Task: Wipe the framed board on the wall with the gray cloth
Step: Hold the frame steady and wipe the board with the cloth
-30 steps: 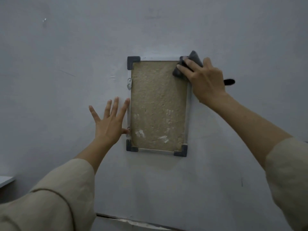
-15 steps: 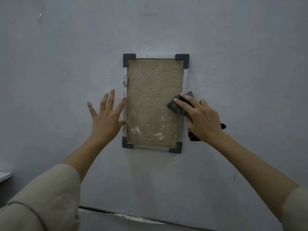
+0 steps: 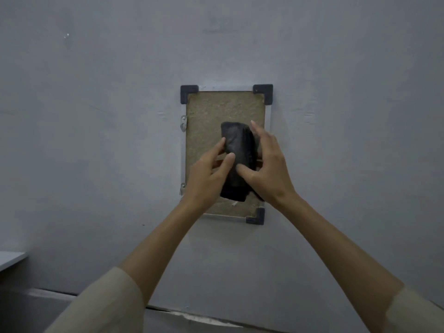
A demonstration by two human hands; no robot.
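Note:
The framed board [image 3: 216, 109], tan with a pale metal frame and dark corner caps, hangs upright on the grey wall. A dark gray cloth [image 3: 237, 150], folded into a long strip, is held in front of the board's middle. My left hand [image 3: 206, 176] grips the cloth's left side with thumb and fingers. My right hand [image 3: 269, 169] holds its right side, fingers spread along the upper edge. Both hands cover the lower half of the board; its bottom left corner is hidden.
The grey wall [image 3: 96, 140] fills the view. A pale shelf edge [image 3: 12, 259] juts in at the far left. A seam or ledge [image 3: 192, 316] runs along the bottom of the wall.
My right hand swept the cloth down the board's right side, then to its middle. My left hand left the wall beside the frame and took hold of the cloth.

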